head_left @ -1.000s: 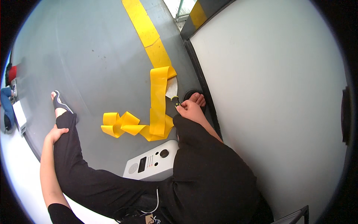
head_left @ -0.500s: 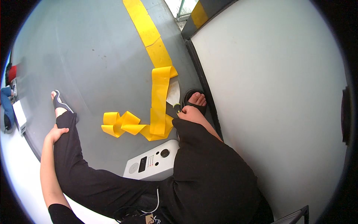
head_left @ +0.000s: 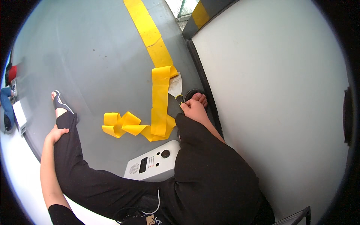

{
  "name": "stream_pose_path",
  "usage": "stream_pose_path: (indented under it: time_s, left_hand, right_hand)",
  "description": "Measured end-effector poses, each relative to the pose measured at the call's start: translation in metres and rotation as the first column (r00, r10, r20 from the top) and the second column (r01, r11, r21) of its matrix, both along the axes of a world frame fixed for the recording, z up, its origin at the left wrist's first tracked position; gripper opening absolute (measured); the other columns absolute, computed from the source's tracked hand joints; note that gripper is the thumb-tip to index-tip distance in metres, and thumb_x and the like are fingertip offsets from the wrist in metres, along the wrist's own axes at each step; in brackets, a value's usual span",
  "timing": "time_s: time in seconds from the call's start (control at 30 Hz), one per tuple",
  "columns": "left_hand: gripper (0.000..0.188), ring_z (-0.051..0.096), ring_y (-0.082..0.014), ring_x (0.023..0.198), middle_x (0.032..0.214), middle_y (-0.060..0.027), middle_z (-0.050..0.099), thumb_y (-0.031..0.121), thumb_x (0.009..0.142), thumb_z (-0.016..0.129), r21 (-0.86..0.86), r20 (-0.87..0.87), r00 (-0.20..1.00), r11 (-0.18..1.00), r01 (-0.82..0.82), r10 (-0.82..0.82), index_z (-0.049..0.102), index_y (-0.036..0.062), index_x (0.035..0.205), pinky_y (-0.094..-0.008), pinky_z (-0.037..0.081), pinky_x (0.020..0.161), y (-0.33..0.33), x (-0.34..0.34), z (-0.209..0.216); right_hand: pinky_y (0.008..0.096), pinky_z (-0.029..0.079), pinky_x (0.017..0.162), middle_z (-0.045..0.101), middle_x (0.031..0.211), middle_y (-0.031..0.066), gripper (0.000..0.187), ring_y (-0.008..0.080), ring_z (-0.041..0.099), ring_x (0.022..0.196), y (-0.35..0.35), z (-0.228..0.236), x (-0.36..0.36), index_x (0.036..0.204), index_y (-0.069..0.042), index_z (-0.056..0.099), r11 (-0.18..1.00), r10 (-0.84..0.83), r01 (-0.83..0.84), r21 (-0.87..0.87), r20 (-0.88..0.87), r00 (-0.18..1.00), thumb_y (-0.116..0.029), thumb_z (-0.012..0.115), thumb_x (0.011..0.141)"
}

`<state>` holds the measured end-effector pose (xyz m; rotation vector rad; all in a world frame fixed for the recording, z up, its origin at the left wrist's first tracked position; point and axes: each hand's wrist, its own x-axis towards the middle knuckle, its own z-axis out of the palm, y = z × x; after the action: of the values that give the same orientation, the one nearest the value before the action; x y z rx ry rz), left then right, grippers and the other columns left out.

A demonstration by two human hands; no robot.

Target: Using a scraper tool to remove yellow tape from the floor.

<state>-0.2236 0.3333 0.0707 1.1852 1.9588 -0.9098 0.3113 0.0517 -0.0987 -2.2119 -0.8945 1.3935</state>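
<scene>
My right hand (head_left: 194,110) grips the dark and yellow handle of a putty knife (head_left: 175,86). Its wide metal blade reaches forward to the fold of a yellow floor tape (head_left: 160,93), and part of the blade is behind the tape. From that fold the loose tape runs back toward me and ends in twisted curls at the left. Beyond the fold, a strip of yellow tape (head_left: 146,26) lies flat on the floor. My left hand (head_left: 58,134) rests on my left leg near the knee, thumb apart from the fingers.
A white box with a speaker grille and black knobs (head_left: 152,163) stands on the grey floor (head_left: 86,78) between my legs. Close on the right rises a pale wall panel (head_left: 270,82) with a dark base edge. Another person's blue-clad leg (head_left: 6,108) shows at far left.
My right hand and the putty knife have moved forward, away from me. The blade now sits closer to the tape's fold, which has shifted slightly. My left hand stays put.
</scene>
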Motion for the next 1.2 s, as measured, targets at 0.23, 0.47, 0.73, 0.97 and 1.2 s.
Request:
stream_pose_path:
  time_s: [0.23,0.47,0.73,0.97,1.2]
  left_hand:
    - [0.092,0.056,-0.032,0.115,0.13,-0.0236,0.053,0.032,0.069,0.076,-0.001,0.041,0.999,1.0,-0.01,0.01,0.034,-0.0087,0.14,-0.0377,0.044,0.1,0.004,-0.029,-0.016]
    - [0.095,0.055,-0.0326,0.116,0.131,-0.0246,0.052,0.032,0.069,0.077,0.012,0.046,0.998,0.999,-0.041,0.04,0.031,-0.0101,0.141,-0.0373,0.043,0.1,0.003,-0.024,-0.017]
    - [0.094,0.055,-0.0321,0.117,0.131,-0.0248,0.052,0.032,0.069,0.077,0.006,0.065,0.997,0.999,-0.05,0.05,0.032,-0.0102,0.14,-0.037,0.043,0.1,0.001,-0.027,-0.014]
    - [0.094,0.055,-0.0314,0.116,0.131,-0.0237,0.053,0.031,0.069,0.077,0.004,0.034,0.999,1.0,-0.021,0.021,0.031,-0.0092,0.141,-0.0371,0.043,0.1,0.001,-0.029,-0.017]
    - [0.092,0.056,-0.0317,0.115,0.13,-0.0234,0.054,0.03,0.069,0.076,0.038,0.07,0.997,0.998,-0.047,0.044,0.032,-0.0078,0.141,-0.0368,0.043,0.1,0.0,-0.028,-0.016]
  right_hand:
    - [0.0433,0.05,0.079,0.068,0.086,0.0234,0.039,0.0366,0.066,0.084,-0.005,-0.014,0.003,0.091,0.004,0.067,0.943,0.297,-0.322,-0.084,-0.223,0.929,-0.035,0.062,0.086]
    - [0.0435,0.051,0.074,0.068,0.082,0.0233,0.043,0.0369,0.067,0.08,-0.002,-0.02,0.007,0.088,0.006,0.067,0.923,0.308,-0.355,-0.147,-0.27,0.912,-0.036,0.064,0.084]
    - [0.0421,0.051,0.073,0.068,0.083,0.0228,0.041,0.0354,0.067,0.079,0.001,-0.016,-0.002,0.089,0.005,0.066,0.998,0.068,-0.07,-0.004,-0.155,0.986,-0.036,0.063,0.087]
    - [0.042,0.05,0.07,0.066,0.076,0.0231,0.041,0.0361,0.066,0.073,0.003,-0.016,-0.006,0.083,0.006,0.065,0.998,0.062,-0.062,0.007,-0.153,0.986,-0.035,0.062,0.085]
    - [0.0412,0.051,0.068,0.066,0.074,0.0218,0.043,0.0339,0.067,0.072,-0.003,-0.029,-0.009,0.082,0.007,0.065,0.934,0.319,-0.353,-0.054,-0.32,0.892,-0.035,0.063,0.085]
